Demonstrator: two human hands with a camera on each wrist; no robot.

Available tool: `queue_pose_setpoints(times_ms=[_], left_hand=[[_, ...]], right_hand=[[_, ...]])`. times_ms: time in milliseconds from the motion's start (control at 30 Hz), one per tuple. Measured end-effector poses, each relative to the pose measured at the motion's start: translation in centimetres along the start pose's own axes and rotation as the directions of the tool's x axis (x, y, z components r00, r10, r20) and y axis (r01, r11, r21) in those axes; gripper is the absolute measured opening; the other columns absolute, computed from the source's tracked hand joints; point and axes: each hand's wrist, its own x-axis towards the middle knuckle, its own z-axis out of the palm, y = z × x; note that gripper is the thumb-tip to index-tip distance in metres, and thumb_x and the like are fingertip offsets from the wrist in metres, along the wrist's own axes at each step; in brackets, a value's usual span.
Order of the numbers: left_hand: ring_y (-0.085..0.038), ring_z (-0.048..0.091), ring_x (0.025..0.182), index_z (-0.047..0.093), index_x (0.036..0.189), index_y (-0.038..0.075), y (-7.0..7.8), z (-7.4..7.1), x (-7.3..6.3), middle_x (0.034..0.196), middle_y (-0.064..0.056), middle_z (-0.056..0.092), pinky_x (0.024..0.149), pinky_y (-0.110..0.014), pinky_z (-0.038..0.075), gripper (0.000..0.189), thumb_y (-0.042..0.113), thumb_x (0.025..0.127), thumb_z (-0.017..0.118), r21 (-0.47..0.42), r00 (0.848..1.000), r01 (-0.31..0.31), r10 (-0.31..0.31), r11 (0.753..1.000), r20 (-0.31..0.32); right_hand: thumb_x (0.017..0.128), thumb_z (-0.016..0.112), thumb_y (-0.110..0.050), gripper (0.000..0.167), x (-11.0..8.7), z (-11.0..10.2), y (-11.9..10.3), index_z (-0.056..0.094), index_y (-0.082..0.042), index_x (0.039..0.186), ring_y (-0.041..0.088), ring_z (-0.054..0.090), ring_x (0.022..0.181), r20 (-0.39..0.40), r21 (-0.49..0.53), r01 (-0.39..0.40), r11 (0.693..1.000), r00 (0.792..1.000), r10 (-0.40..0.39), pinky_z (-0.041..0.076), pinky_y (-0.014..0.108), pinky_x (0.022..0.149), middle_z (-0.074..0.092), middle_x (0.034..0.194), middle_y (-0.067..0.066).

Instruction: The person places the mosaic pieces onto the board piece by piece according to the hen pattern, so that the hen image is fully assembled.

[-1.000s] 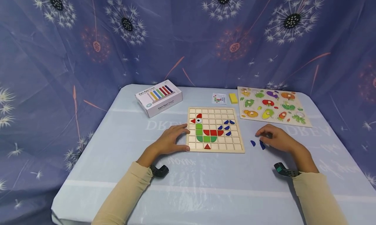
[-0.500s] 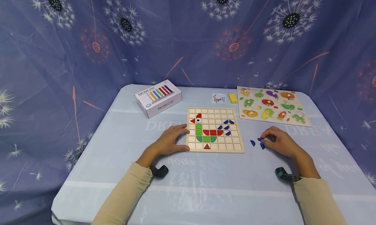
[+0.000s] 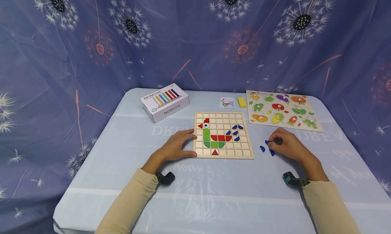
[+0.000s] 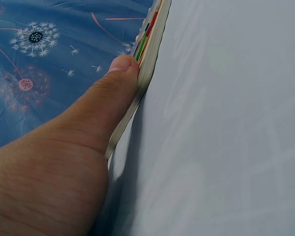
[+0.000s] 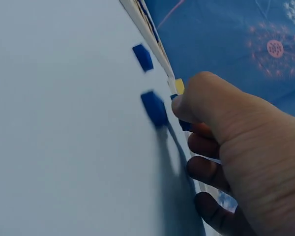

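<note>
A square wooden grid board (image 3: 238, 151) lies on the table, carrying a bird figure of green, red and blue flat pieces. My left hand (image 3: 175, 146) rests at the board's left edge, fingers loosely spread; in the left wrist view the thumb (image 4: 113, 93) touches the board's side. Right of the board, my right hand (image 3: 287, 144) pinches a blue half-round piece (image 3: 267, 142) between thumb and forefinger, seen edge-on in the right wrist view as a blue sliver (image 5: 185, 126). Two more blue half-round pieces, one nearer the board (image 3: 262, 149) and one near the thumb (image 3: 272, 153), lie on the table.
Behind the board are a small picture card (image 3: 227, 102) of the bird and a yellow block (image 3: 242, 102). A vegetable peg puzzle (image 3: 268, 124) lies at the back right. A white printed box (image 3: 165, 103) stands at the back left. A dandelion-patterned curtain (image 3: 183, 33) hangs behind.
My right hand has picked up one blue half-round piece from beside the others, first drawing back, then shifting slightly left and away from the body. The left hand and board stay put.
</note>
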Motion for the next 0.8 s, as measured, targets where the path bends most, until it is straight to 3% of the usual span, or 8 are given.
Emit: queue_pose_setpoints(times_ms=[233,433,800], left_hand=[[-0.030,0.028,0.147,0.055,0.140,0.018,-0.2,0.1,-0.1,0.162,-0.005,0.033,0.117,-0.055,0.022,0.069,0.053,0.085,0.079,-0.002,1.000,-0.016,0.016,1.000,-0.007],[-0.029,0.028,0.147,0.055,0.140,0.019,-0.2,0.0,0.0,0.163,-0.004,0.032,0.117,-0.054,0.022,0.070,0.052,0.084,0.079,-0.001,1.000,-0.009,0.009,1.000,-0.006],[-0.028,0.027,0.148,0.054,0.141,0.020,-0.1,-0.1,0.0,0.163,-0.003,0.031,0.117,-0.053,0.022,0.071,0.055,0.084,0.078,0.013,1.000,0.011,-0.011,1.000,0.015]], right_hand=[[0.082,0.082,-0.005,0.015,2.9,1.0,-1.5,0.070,-0.011,0.088,0.018,0.055,0.087,-0.004,-0.008,-0.020,1.000,1.000,0.020,0.045,0.024,0.080,0.060,0.094,0.001],[0.086,0.079,-0.007,0.010,5.6,2.8,-3.1,0.070,-0.010,0.089,0.020,0.055,0.090,0.063,0.052,-0.028,0.998,0.998,0.025,0.048,0.037,0.081,0.059,0.099,0.004],[0.090,0.076,-0.005,0.007,7.3,4.7,-4.6,0.069,-0.006,0.092,0.024,0.052,0.090,0.075,0.137,-0.050,0.989,0.996,0.040,0.044,0.039,0.079,0.056,0.100,0.009]])
